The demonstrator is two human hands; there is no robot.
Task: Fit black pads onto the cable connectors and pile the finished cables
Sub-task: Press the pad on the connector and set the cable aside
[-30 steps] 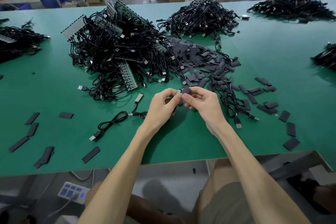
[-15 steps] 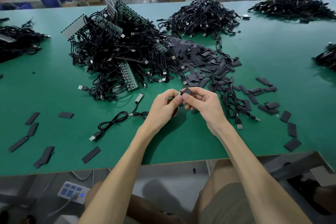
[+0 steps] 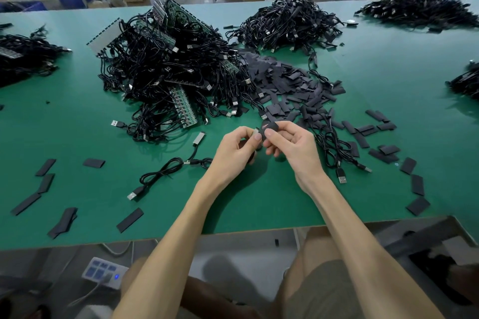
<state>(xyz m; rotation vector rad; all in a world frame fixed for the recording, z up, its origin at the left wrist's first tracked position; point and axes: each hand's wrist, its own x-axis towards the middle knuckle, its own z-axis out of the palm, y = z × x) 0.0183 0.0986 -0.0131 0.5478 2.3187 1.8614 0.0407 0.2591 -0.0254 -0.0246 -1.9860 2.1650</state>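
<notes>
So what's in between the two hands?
In the head view, a black pad and a cable connector, pinched by the left hand and right hand.

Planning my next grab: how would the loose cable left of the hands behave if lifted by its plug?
Probably floppy: the cable lies in slack loops, so it should dangle. Likely light, being thin; unlikely to roll.

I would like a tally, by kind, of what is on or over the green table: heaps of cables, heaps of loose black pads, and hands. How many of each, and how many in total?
Cable heaps: 5
Black pad heap: 1
Hands: 2
Total: 8
</notes>
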